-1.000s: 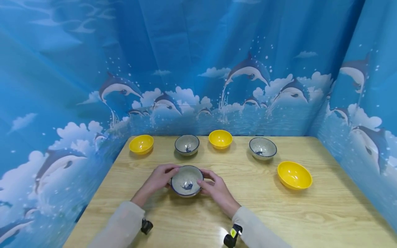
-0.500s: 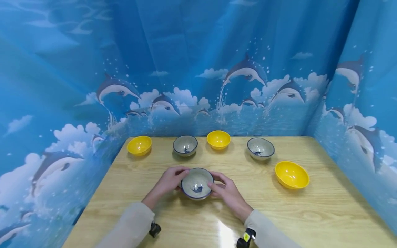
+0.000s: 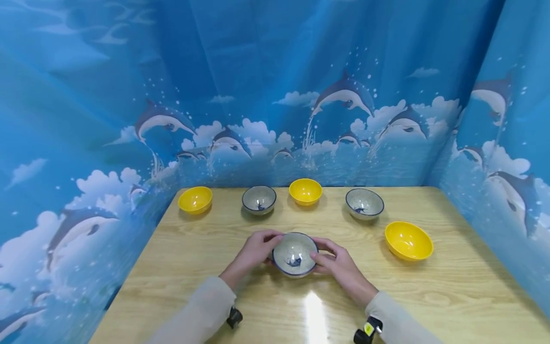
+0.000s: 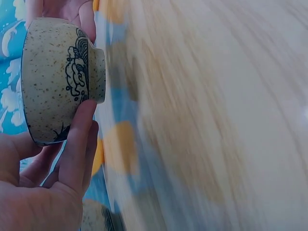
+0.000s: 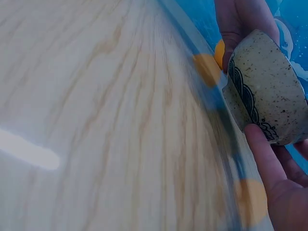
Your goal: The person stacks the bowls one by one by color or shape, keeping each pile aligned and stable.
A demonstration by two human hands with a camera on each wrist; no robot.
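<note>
Between my two hands is a speckled grey bowl (image 3: 294, 253) with a dark blue rim and a blue fish-like drawing inside. My left hand (image 3: 256, 249) grips its left side, thumb at the rim and fingers beneath. On the opposite side my right hand (image 3: 339, 263) holds it, the thumb over the rim. Both wrist views show the bowl (image 4: 55, 82) raised off the wooden table, with its foot and a dark wave pattern on the outer wall. One fingertip of the right hand (image 5: 286, 192) lies against the bowl's lower wall.
Along the table's (image 3: 206, 306) far edge stand a yellow bowl (image 3: 195, 200), a grey bowl (image 3: 259, 200), another yellow bowl (image 3: 305, 192) and another grey bowl (image 3: 364, 204). A larger-looking yellow bowl (image 3: 408, 241) sits at the right. A blue dolphin-print curtain (image 3: 275, 95) hangs behind.
Both hands have carried the grey bowl to the right over the table, from left of the middle to just below the far middle yellow bowl in the head view. The other bowls stay put.
</note>
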